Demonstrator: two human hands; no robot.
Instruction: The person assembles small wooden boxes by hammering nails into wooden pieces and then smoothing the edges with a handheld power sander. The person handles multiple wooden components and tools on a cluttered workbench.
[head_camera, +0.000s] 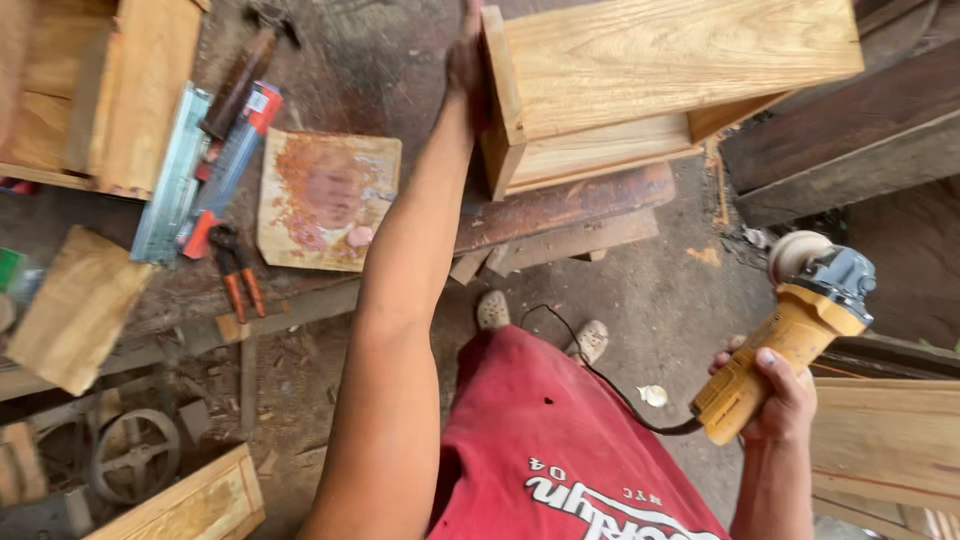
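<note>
Dusty, stained workbench (360, 70) up top, bare dirt floor below it, lumber all around. Near the bench's left side there's a long flat package (176, 178) in clear bluish plastic, and just beside it a red and blue carded pack (232, 160) lying at an angle; can't tell what's inside either one. A hammer (240, 75) with a dark wooden handle sits above them, and red-handled pliers (238, 272) lie below. Next to those is a square scrap of board (325, 200) smeared with reddish-pink paste.

Left hand (466, 60) is up against the end of a pale wooden box (640, 70) resting on the bench edge, open side toward the camera, grain clearly showing. How the fingers sit I can't tell; only the back of the hand shows. Right hand (775, 395) is wrapped tight round the yellow body of an angle grinder (800, 335), gray head, round buffing pad, black cord trailing off, held low and well apart from the box. Another light wooden box (110, 90) sits far left.
</note>
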